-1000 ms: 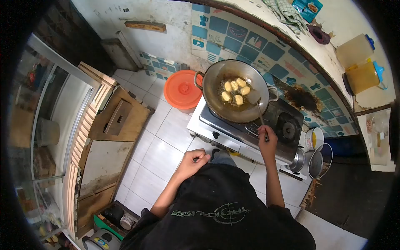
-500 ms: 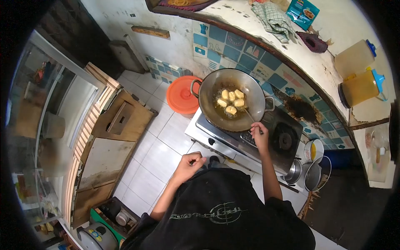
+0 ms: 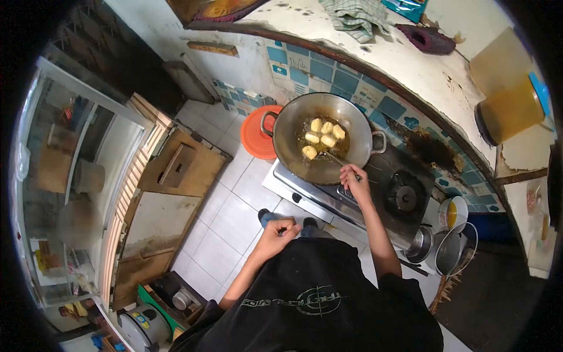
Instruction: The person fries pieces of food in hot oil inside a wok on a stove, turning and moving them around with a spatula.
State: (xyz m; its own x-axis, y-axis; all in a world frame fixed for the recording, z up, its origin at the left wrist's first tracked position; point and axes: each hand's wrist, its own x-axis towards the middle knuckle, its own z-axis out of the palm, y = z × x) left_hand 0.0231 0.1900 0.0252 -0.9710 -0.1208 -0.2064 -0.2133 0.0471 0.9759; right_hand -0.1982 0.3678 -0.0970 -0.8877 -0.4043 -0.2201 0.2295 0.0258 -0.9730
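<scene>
A wide metal wok (image 3: 287,154) with two loop handles sits on the gas stove (image 3: 384,176). Several pale yellow food pieces (image 3: 329,141) bubble in the oil at its middle. My right hand (image 3: 355,180), closed at the wok's near rim, grips a thin-handled metal cooking utensil (image 3: 334,158). The utensil's tip dips into the oil beside the nearest piece; its head shape is unclear. My left hand (image 3: 275,239) is loosely curled in front of my body, apart from the stove, with nothing visible in it.
An orange-lidded bucket (image 3: 256,136) stands left of the wok. Pots (image 3: 448,252) sit right of the stove near a second burner (image 3: 404,198). Above runs a ledge (image 3: 328,26) with a cloth (image 3: 356,17) and a yellow-liquid jug (image 3: 509,119). A wooden cabinet (image 3: 158,217) is at left.
My right hand has shifted slightly left, and the utensil's tip has moved left through the oil. The food pieces have changed places, with the nearest one further left. The camera view has tilted.
</scene>
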